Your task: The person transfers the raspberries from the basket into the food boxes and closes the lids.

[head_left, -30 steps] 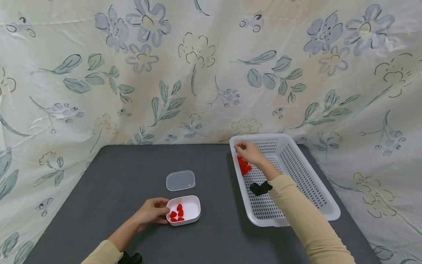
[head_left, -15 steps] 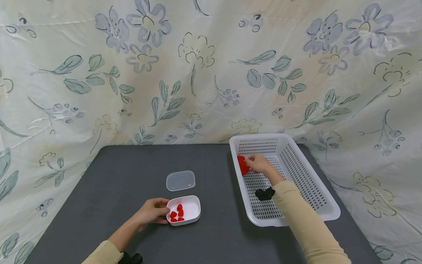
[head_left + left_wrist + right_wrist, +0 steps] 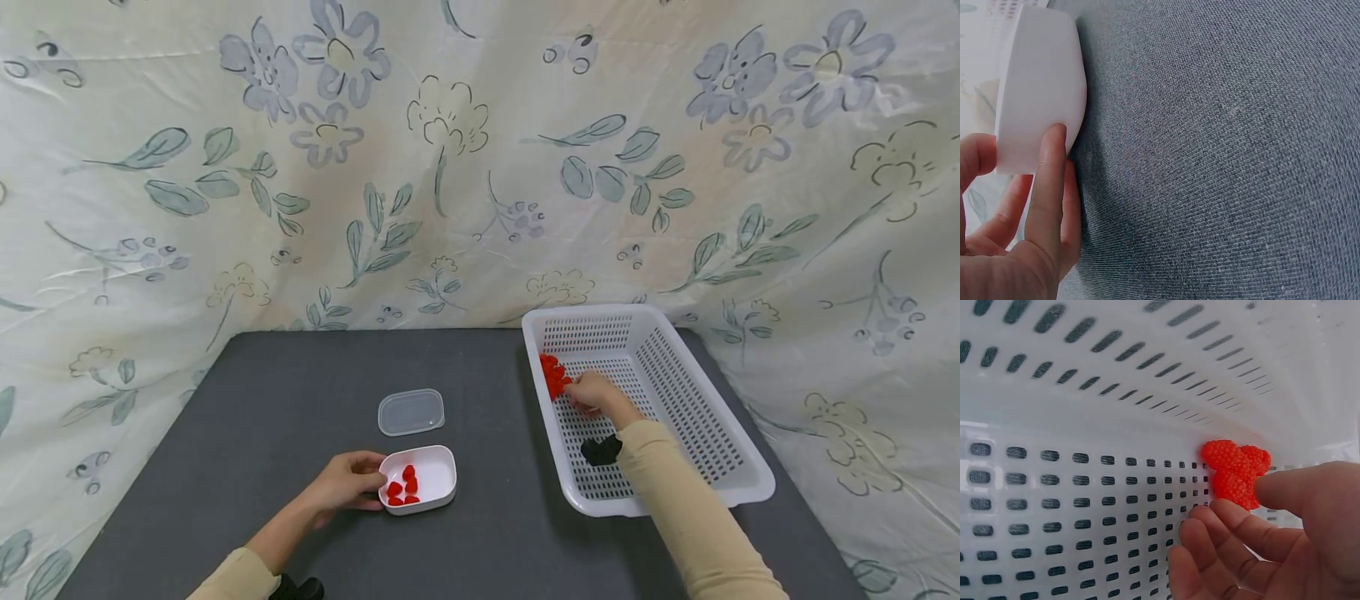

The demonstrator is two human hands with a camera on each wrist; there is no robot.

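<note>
My right hand [image 3: 588, 392] reaches into the white slotted basket [image 3: 697, 400] and touches the pile of red berries [image 3: 553, 375] by its left wall. In the right wrist view the fingertips [image 3: 1235, 519] close around a bumpy red berry [image 3: 1235, 472] on the basket floor [image 3: 1054, 506]. My left hand [image 3: 345, 482] holds the left end of a small white tub [image 3: 431, 477] with several red berries [image 3: 401, 486] inside. In the left wrist view the thumb [image 3: 1047, 187] presses the tub's wall [image 3: 1038, 87].
A clear lid [image 3: 410, 412] lies on the dark grey table [image 3: 262, 417] behind the tub. A flowered cloth [image 3: 450, 167] hangs behind and beside the table. A black wrist strap [image 3: 600, 450] sits on my right forearm inside the basket.
My right hand has come down from the basket's far left corner to the red berries and closed its fingers on one. The left hand and tub have stayed still.
</note>
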